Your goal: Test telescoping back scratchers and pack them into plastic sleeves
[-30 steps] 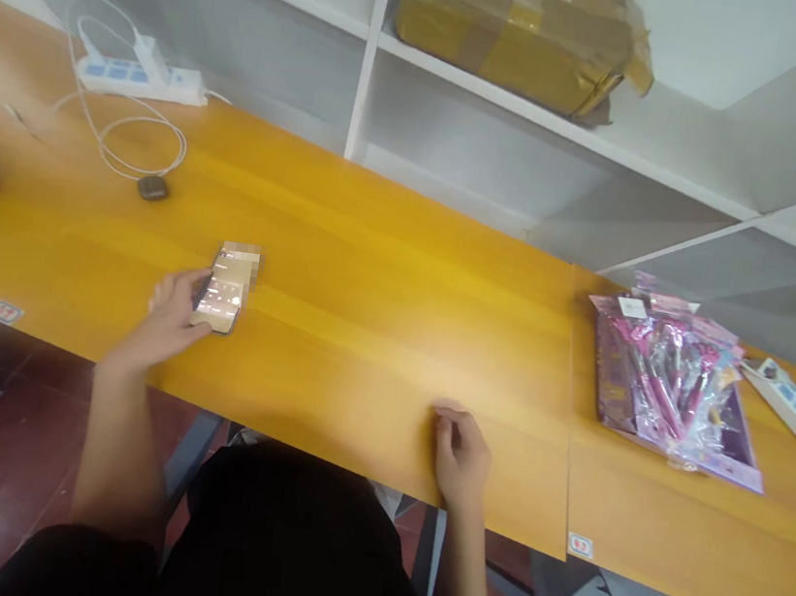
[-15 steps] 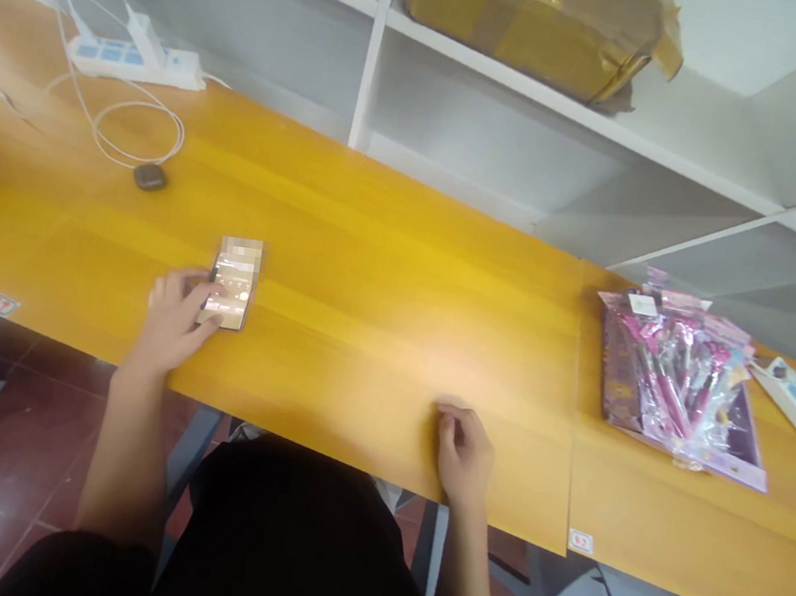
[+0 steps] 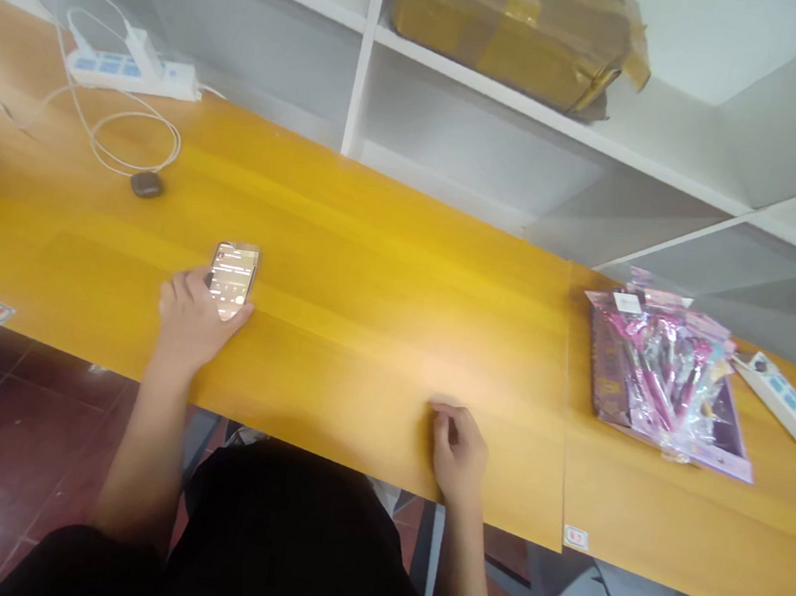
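Note:
My left hand (image 3: 196, 318) is closed around the lower part of a smartphone (image 3: 232, 278) with a lit screen. Its fingers lie along the phone's left edge and the thumb reaches the lower right edge. Part of the phone is covered by the hand, and the top of its screen is blurred out. My right hand (image 3: 460, 451) rests on the wooden table (image 3: 367, 313) near the front edge, fingers loosely curled, with nothing visible in them.
At the right is a purple box (image 3: 734, 450) of pink plastic-wrapped items, beside a power strip (image 3: 787, 403). Another power strip (image 3: 177, 81), cables and a small dark case (image 3: 147, 185) lie at the left. A taped carton (image 3: 506, 34) sits on the shelf behind.
My left hand has shifted from beside the phone, thumb and fingers over its screen, to a grip around its lower edges. The right hand stays in place; the view has shifted slightly.

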Demonstrator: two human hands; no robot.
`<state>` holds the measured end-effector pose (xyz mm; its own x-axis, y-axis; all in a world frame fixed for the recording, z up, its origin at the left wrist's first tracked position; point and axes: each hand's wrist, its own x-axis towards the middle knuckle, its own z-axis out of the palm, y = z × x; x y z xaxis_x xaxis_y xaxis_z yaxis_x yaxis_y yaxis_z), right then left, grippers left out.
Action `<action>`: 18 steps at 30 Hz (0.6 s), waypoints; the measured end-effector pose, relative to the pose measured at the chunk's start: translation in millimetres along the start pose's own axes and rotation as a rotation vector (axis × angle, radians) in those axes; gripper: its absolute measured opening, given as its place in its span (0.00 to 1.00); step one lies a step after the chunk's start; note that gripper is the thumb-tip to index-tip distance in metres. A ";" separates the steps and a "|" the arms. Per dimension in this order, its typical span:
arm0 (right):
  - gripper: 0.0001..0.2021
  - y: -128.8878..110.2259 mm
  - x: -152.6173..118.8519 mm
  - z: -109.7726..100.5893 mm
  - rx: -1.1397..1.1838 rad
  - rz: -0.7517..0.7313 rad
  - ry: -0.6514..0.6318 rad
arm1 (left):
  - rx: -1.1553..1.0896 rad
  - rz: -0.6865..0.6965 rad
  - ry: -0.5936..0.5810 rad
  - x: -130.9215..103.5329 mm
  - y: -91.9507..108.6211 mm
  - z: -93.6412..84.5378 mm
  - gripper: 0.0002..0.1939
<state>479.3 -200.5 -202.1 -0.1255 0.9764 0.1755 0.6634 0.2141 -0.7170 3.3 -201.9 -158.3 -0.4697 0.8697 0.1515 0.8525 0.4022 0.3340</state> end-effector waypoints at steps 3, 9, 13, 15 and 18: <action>0.12 -0.1 -0.5 0.5 0.008 0.001 0.009 | 0.021 -0.022 -0.018 4.4 15.5 -4.5 0.48; 0.13 0.0 -1.0 1.6 0.021 0.005 0.017 | -0.088 0.030 -0.218 -6.6 -6.4 -21.5 0.46; 0.13 -1.3 0.3 2.2 0.009 0.008 0.006 | -0.143 0.154 -0.214 -14.1 -34.0 -16.4 0.43; 0.13 -2.3 0.9 2.3 0.009 0.006 0.006 | -0.152 0.175 -0.192 -12.1 -42.9 -11.4 0.41; 0.13 -3.3 1.5 2.9 0.017 0.001 0.011 | -0.152 0.102 -0.125 -2.8 -45.1 -4.9 0.38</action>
<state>474.8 -199.7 -201.5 -0.1167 0.9764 0.1817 0.6508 0.2134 -0.7286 -35.0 -223.8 -169.2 -0.3425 0.9362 0.0787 0.8454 0.2706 0.4605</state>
